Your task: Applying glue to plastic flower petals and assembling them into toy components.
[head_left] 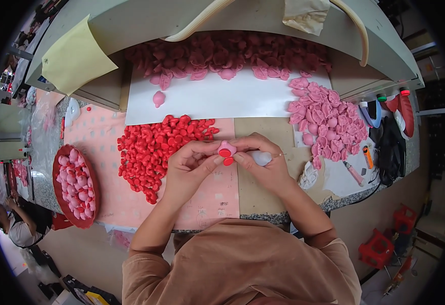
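Observation:
Over the table's front middle, my two hands meet at a small pink rubbery piece point(226, 146) with a red round part point(225, 152) against it. My left hand point(194, 161) pinches this piece between thumb and fingers. My right hand point(267, 168) is closed too, its thumb and fingertips touching the piece from the right. Tucked in that same hand is a small white squeeze bottle point(261, 158) with a thin needle tip pointing right. A heap of small red parts point(156, 147) lies just left of my hands. Soft pink pieces point(331, 122) are piled to the right.
More pink pieces point(197, 61) fill the back of a grey hooded machine point(390, 66). At far left stands a red oval basket point(96, 203) of pink and red pieces. A small tube point(353, 174) and an orange cutter point(368, 157) lie at right. Another person point(24, 223) sits beyond the left edge.

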The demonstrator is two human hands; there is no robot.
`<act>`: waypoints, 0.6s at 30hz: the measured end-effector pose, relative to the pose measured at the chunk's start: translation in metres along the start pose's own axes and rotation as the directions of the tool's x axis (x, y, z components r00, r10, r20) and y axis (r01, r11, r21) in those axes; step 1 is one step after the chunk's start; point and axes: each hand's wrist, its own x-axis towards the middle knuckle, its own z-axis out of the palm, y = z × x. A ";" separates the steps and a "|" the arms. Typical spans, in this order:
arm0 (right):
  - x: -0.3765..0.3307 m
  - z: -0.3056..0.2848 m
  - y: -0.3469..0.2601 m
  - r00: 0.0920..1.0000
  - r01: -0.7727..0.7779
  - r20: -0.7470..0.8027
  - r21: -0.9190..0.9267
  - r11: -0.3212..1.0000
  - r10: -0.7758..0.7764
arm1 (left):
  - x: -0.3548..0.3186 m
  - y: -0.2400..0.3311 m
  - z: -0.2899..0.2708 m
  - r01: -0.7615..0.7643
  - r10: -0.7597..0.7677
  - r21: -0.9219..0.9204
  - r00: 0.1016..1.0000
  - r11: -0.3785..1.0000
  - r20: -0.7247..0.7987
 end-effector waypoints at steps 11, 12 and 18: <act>0.002 0.005 0.003 0.993 0.109 -0.038 -0.120 0.987 -0.115 | 0.001 0.003 -0.002 -0.047 0.047 0.024 0.999 0.999 0.015; 0.001 0.005 0.003 0.993 0.108 -0.039 -0.120 0.987 -0.113 | 0.001 0.003 -0.002 -0.030 0.030 0.026 0.999 0.999 0.014; 0.000 0.003 0.002 1.000 0.006 0.020 -0.046 0.999 -0.005 | 0.001 0.002 -0.004 0.016 -0.016 0.025 1.000 1.000 0.005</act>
